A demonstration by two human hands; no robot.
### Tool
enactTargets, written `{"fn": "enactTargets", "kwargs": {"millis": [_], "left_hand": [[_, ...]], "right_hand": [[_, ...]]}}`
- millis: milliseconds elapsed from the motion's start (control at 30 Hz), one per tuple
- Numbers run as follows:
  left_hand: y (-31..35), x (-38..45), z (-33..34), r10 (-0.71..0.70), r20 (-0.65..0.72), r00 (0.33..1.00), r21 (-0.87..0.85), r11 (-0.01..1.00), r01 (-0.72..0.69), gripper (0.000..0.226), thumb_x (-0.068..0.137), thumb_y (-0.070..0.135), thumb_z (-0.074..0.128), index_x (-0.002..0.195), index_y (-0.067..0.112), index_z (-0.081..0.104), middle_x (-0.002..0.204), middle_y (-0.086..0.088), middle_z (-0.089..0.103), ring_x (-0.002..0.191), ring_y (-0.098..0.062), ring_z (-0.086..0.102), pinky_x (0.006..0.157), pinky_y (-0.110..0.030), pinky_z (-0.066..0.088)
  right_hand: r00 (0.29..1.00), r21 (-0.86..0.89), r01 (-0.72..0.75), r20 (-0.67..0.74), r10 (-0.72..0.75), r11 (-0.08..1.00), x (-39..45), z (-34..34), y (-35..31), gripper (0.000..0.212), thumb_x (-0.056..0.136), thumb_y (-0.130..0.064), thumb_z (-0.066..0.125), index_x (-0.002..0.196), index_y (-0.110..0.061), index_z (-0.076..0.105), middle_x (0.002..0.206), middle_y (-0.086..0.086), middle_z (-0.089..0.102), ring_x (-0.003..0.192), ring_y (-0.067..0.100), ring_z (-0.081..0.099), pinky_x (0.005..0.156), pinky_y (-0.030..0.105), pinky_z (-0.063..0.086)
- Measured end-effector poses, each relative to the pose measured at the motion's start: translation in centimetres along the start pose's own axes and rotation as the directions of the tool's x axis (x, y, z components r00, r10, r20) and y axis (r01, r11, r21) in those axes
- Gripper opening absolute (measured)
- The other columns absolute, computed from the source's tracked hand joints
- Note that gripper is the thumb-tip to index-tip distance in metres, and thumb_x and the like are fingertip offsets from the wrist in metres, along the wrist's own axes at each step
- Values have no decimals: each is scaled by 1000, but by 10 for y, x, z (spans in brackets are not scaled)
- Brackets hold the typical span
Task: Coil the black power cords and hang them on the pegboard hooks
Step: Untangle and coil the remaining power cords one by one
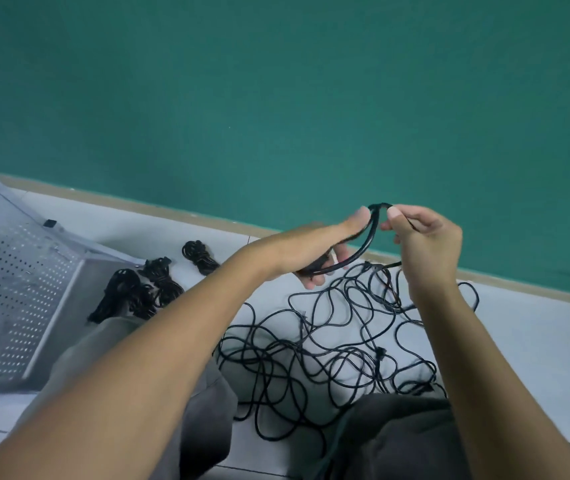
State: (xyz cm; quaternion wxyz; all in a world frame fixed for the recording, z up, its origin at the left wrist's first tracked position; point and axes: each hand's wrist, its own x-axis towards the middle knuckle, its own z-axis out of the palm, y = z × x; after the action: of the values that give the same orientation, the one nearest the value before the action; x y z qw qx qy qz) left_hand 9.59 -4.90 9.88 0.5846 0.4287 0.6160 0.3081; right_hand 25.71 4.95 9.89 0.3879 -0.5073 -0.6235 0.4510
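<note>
So my left hand (325,247) is gripping a small loop of cord (363,245) and my right hand (422,237) is pinching the top of that same loop, both held up over the floor (519,341). The rest of the loose cords (328,348) sit in one big tangle between my knees. That's the worry: if I pull more length in, I reckon a knot snags, the pile drags, and the loop slips out of my fingers or comes out uneven. Three finished bundles (159,282) lie near the pegboard (17,289), not hung yet. Can't make out any hooks on it, it's cut off at the left edge. Also can't tell which strand in the mess is mine.
</note>
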Motion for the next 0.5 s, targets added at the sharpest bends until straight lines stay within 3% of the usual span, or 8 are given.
{"fn": "enactTargets", "kwargs": {"millis": [67, 133, 267, 400, 500], "left_hand": [[-6, 1, 3, -35, 102, 994, 119, 993, 23, 71, 87, 79, 52, 97, 9, 64, 63, 3, 44, 53, -16, 44, 56, -28, 43], [-7, 5, 8, -21, 132, 991, 160, 987, -1, 53, 95, 63, 59, 92, 11, 60, 57, 7, 41, 48, -14, 40, 54, -28, 40], [-5, 13, 9, 71, 10, 997, 121, 990, -72, 42, 101, 50, 58, 80, 16, 50, 51, 11, 34, 45, -15, 33, 47, -23, 39], [-9, 20, 4, 90, -90, 992, -146, 984, -102, 39, 106, 41, 53, 77, 17, 43, 53, 9, 33, 48, -15, 34, 52, -27, 42], [-7, 30, 1, 78, -224, 971, -361, 919, -157, 38, 108, 38, 49, 77, 17, 44, 55, 5, 37, 47, -15, 40, 50, -25, 46]], "right_hand": [[998, -26, 55, -30, -56, 998, -2, 0, -5, 8, 92, -18, 74, 92, -10, 76, 73, -4, 77, 69, 4, 68, 74, 22, 54], [993, -102, 108, -31, -112, 989, 2, 3, -9, 9, 90, -23, 76, 87, -15, 76, 74, -3, 76, 69, 4, 68, 73, 19, 53], [996, -92, 78, -36, -81, 993, 13, 4, 8, 9, 91, -25, 74, 82, -24, 73, 76, -7, 74, 71, 7, 67, 77, 25, 55], [992, -23, 23, 121, -20, 999, 20, 10, 25, 10, 99, -13, 65, 91, -15, 71, 70, -15, 67, 61, 3, 54, 65, 22, 46], [967, 75, -77, 249, 57, 994, 21, 24, 25, 11, 103, -7, 56, 109, -5, 66, 82, -2, 69, 63, 11, 53, 64, 23, 49]]}}
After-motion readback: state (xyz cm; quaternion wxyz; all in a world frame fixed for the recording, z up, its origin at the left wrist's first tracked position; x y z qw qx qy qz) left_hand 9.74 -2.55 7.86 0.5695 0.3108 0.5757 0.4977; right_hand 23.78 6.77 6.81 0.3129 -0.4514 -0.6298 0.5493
